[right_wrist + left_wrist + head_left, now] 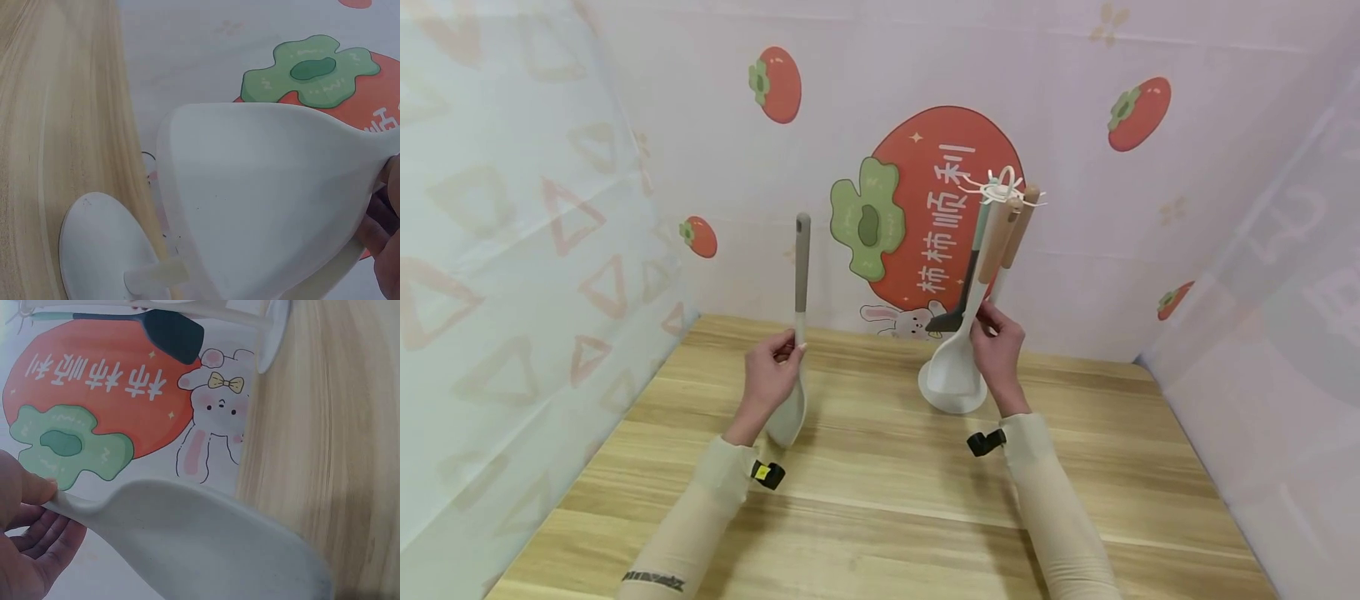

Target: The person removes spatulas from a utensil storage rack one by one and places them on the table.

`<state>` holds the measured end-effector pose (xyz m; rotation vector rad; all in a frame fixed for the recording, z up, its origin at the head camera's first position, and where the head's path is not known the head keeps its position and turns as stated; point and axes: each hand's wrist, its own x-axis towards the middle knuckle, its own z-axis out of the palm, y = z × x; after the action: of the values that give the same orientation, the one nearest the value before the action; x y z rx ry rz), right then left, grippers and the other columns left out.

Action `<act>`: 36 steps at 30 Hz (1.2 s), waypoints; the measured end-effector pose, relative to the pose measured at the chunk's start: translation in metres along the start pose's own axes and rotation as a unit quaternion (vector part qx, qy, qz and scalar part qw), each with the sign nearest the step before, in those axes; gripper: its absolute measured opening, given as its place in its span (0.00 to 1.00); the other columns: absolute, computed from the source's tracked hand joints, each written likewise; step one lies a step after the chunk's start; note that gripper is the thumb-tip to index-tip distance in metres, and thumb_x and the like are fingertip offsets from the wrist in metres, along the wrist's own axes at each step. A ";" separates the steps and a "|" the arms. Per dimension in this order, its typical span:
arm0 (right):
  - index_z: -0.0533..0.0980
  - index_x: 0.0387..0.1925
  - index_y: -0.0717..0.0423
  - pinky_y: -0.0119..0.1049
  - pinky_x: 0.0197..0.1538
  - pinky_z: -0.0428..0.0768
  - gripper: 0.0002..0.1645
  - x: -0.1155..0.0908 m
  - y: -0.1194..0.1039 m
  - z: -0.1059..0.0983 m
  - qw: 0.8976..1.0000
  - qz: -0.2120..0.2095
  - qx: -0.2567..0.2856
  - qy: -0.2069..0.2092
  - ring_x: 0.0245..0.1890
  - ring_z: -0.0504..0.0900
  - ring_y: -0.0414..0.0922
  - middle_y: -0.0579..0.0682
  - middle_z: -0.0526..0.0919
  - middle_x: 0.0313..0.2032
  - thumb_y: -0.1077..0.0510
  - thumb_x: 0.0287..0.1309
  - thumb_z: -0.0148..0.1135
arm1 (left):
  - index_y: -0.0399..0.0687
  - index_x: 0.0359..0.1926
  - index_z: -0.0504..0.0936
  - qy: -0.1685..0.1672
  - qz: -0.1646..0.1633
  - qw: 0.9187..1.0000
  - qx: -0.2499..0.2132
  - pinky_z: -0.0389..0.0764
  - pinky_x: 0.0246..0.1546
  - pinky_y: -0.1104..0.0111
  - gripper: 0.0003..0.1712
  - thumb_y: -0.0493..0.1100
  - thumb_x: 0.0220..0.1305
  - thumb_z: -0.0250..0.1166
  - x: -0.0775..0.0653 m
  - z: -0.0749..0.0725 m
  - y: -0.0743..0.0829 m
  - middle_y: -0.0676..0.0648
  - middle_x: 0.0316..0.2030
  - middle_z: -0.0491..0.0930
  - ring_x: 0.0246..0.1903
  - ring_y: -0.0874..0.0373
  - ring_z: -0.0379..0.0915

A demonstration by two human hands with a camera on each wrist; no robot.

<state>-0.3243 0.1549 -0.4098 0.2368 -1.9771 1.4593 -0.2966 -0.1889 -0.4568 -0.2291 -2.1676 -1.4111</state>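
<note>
My left hand [771, 375] pinches the neck of a pale grey turner [206, 544] with a darker grey handle. The turner stands upright, blade down, close over the wooden table on the left. To the right is a white utensil stand with a hooked top [1000, 192] and a round base [100, 250]. My right hand [1000, 350] grips a white turner [262, 187] at its neck; its wooden handle reaches up to the hooks. A dark spatula [951, 321] with a mint handle and another wooden-handled utensil [1021, 237] hang on the stand.
The wooden table [865, 500] meets a white curtain wall [1075, 275] printed with persimmons and a rabbit, right behind the stand. More curtain closes off the left and right sides. Each wrist wears a small black camera.
</note>
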 end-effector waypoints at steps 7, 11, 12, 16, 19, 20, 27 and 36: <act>0.81 0.50 0.75 0.24 0.43 0.82 0.16 0.001 0.002 0.000 1.000 -0.003 0.008 -0.006 0.41 0.86 0.61 0.71 0.86 0.43 0.75 0.61 0.60 | 0.27 0.48 0.85 -0.010 -0.025 1.000 -0.006 0.78 0.33 0.85 0.13 0.29 0.64 0.68 -0.009 -0.010 0.002 0.31 0.36 0.86 0.34 0.44 0.82; 0.81 0.50 0.75 0.25 0.43 0.83 0.16 0.001 -0.001 0.000 1.000 -0.001 0.011 -0.005 0.41 0.86 0.61 0.71 0.86 0.43 0.76 0.60 0.60 | 0.28 0.49 0.85 -0.016 -0.029 0.999 0.005 0.78 0.33 0.85 0.13 0.30 0.64 0.68 -0.013 -0.014 0.001 0.32 0.36 0.86 0.33 0.48 0.82; 0.81 0.50 0.75 0.25 0.44 0.83 0.16 0.002 -0.001 0.000 1.000 -0.001 0.011 -0.005 0.41 0.86 0.62 0.71 0.86 0.43 0.75 0.60 0.61 | 0.28 0.49 0.85 -0.020 -0.031 0.999 0.010 0.78 0.33 0.84 0.14 0.31 0.64 0.68 -0.014 -0.015 0.001 0.32 0.36 0.86 0.33 0.49 0.82; 0.81 0.51 0.74 0.28 0.44 0.83 0.16 0.002 0.000 0.000 1.000 -0.003 0.010 -0.007 0.42 0.86 0.61 0.71 0.86 0.43 0.75 0.61 0.61 | 0.29 0.49 0.85 -0.029 -0.032 0.999 0.025 0.78 0.33 0.83 0.13 0.31 0.65 0.68 -0.018 -0.020 -0.001 0.33 0.37 0.86 0.34 0.49 0.82; 0.82 0.50 0.73 0.27 0.44 0.83 0.16 0.001 0.002 -0.002 1.000 -0.003 0.007 -0.002 0.41 0.86 0.60 0.70 0.87 0.43 0.75 0.60 0.61 | 0.28 0.49 0.85 -0.043 -0.032 0.998 0.039 0.79 0.33 0.82 0.13 0.31 0.65 0.68 -0.022 -0.023 -0.005 0.34 0.37 0.86 0.34 0.47 0.83; 0.82 0.50 0.74 0.26 0.44 0.83 0.16 0.001 0.003 -0.002 1.000 -0.004 0.007 -0.001 0.41 0.86 0.60 0.70 0.87 0.42 0.76 0.60 0.60 | 0.28 0.49 0.85 -0.047 -0.032 0.997 0.044 0.79 0.33 0.82 0.13 0.31 0.65 0.68 -0.024 -0.024 -0.006 0.34 0.36 0.86 0.34 0.46 0.83; 0.82 0.49 0.76 0.22 0.42 0.82 0.16 0.000 0.007 -0.004 1.000 -0.009 0.011 -0.002 0.41 0.86 0.60 0.71 0.86 0.42 0.77 0.59 0.59 | 0.25 0.49 0.84 -0.066 -0.045 0.994 0.070 0.78 0.32 0.82 0.14 0.31 0.64 0.69 -0.032 -0.032 -0.015 0.34 0.35 0.86 0.34 0.44 0.83; 0.82 0.49 0.75 0.22 0.42 0.82 0.16 0.002 0.008 -0.002 1.000 -0.008 0.016 -0.003 0.41 0.86 0.59 0.71 0.86 0.42 0.77 0.59 0.58 | 0.26 0.43 0.86 -0.067 -0.037 0.993 0.088 0.80 0.30 0.81 0.10 0.30 0.62 0.69 -0.037 -0.041 -0.019 0.36 0.31 0.85 0.29 0.55 0.81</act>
<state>-0.3291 0.1599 -0.4153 0.2724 -1.9531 1.4827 -0.2592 -0.2279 -0.4792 -0.1835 -2.4179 -1.2650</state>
